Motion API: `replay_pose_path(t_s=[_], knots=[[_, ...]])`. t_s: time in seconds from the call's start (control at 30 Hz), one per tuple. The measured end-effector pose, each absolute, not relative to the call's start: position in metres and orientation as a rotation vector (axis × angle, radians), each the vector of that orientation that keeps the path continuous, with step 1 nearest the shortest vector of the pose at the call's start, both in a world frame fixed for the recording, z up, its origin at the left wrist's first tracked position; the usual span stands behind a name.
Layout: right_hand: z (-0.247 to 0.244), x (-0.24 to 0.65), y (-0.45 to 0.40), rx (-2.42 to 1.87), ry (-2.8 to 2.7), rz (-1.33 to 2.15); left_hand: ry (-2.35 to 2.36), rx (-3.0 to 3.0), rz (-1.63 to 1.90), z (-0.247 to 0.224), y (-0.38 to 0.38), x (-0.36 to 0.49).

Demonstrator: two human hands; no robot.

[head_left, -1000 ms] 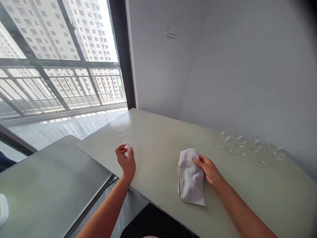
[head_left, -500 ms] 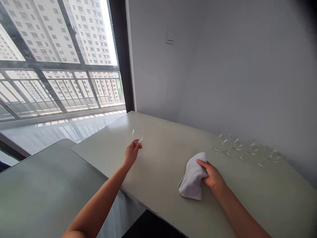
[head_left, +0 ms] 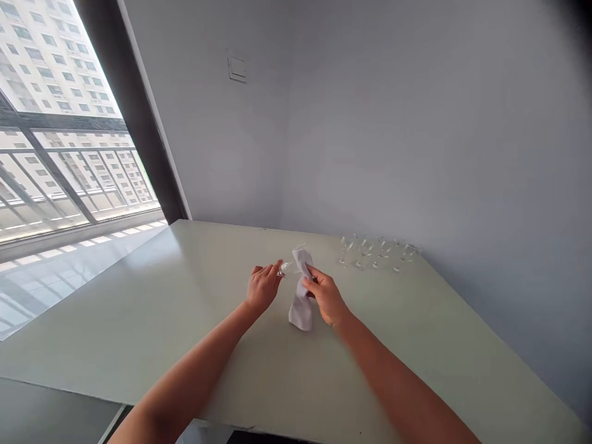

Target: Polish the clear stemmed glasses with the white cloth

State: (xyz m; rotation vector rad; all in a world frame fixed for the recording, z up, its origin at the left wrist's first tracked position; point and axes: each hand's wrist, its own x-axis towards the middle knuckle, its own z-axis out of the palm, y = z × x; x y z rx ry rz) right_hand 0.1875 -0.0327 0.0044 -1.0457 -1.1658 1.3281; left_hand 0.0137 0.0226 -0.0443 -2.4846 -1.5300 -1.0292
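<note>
1. Two hands in view, both the person's own, bare forearms coming in from the bottom edge: left hand and right hand. No other person's hands seen.
2. One stemmed glass, clear, sits between the hands, off the table, tilted nearly sideways, with its upper part running into the cloth. Hard to see the exact shape because it is transparent.
3. Left hand is closed around the lower end of that glass, fingers pointing toward the cloth. Exact finger placement on stem or foot is too small to tell.
4. One white cloth, bunched and hanging down in a narrow strip, its lower end just above or touching the tabletop; contact cannot be told.
5. Right hand is grasping the cloth near its upper part, pressing it against the glass, fingers wrapped over the fabric.
6. Four more stemmed glasses stand upright in one row near the far edge of the table, just apart from each other, well beyond both hands.
7. One pale grey-green tabletop carries all of this, with its far side against the wall.
8. One wall plate, probably a switch, sits high on the grey wall.
9. One window at left, with a balcony railing and an apartment tower outside.
</note>
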Motion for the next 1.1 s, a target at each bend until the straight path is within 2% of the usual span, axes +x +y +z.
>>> replay_pose_path(t_s=[0.27,0.4,0.5,0.63,0.73,0.87,1.0,1.1], knots=[[0.001,0.202,-0.026,-0.919,-1.553,1.729,-1.455,-2.645,-0.849,-0.053,0.021,-0.006],[-0.002,0.215,-0.024,-1.037,-1.739,1.69,-1.255,-2.829,-0.813,-0.058,0.018,0.001],[-0.005,0.213,-0.025,-1.064,-1.664,1.697,-1.246,-2.877,-0.821,-0.057,0.015,0.004],[-0.005,0.201,-0.026,-0.877,-1.239,1.872,-1.292,-2.817,-0.9,-0.052,0.016,0.002],[0.0,0.193,-0.03,-0.839,-1.005,1.842,-1.277,-2.8,-0.951,-0.05,0.017,-0.001],[0.012,0.195,-0.042,-0.872,-1.294,1.758,-1.314,-2.912,-1.012,-0.046,0.013,-0.002],[0.018,0.21,-0.053,-1.017,-1.688,1.615,-1.515,-3.317,-1.055,-0.033,0.007,-0.002],[0.012,0.22,-0.056,-1.015,-1.749,1.694,-1.628,-3.819,-0.708,-0.02,0.003,-0.001]])
